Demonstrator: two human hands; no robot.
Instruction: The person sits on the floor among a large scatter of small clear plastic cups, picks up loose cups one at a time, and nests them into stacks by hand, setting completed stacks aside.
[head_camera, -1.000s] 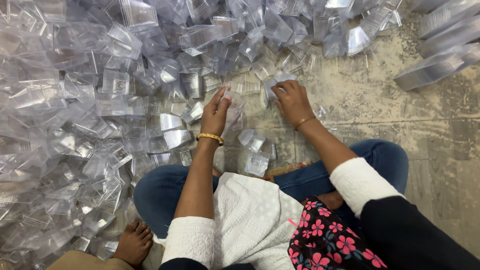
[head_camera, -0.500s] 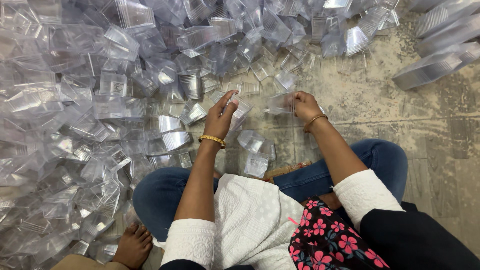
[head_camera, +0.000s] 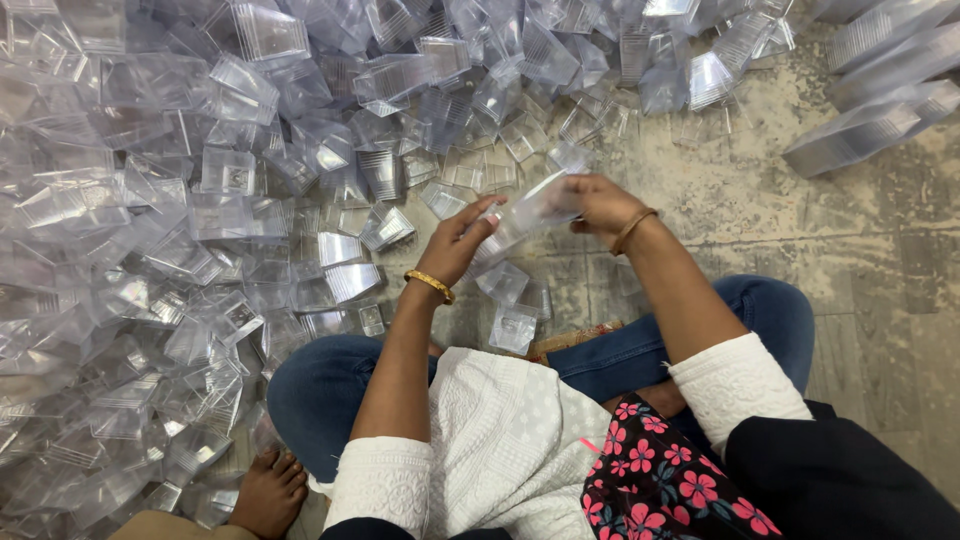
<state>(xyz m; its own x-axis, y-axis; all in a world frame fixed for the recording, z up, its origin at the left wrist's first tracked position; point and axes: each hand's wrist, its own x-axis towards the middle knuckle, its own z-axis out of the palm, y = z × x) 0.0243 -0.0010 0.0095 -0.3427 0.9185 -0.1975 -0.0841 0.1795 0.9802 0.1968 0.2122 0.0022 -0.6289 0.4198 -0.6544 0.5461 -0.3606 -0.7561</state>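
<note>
Head view: a person sits cross-legged on the floor, in the lower middle of the frame. Both hands are raised at centre and meet on a short stack of clear cups that lies tilted, its higher end toward the right. The left hand has its fingers curled loosely about the lower, left end of the stack, thumb on top; a gold bangle sits on that wrist. The right hand closes on the upper, right end, fingers wrapped round it, and a thin bracelet rings that wrist. The stack is held in the air above the floor, just over a few loose clear cups that lie in front of the knees.

A big pile of clear cups fills the left half and the top of the frame. At the upper right, long stacks lie on their sides on the bare floor. The person wears blue jeans, a white top and a flowered cloth. A bare foot shows at the lower left, beside the pile.
</note>
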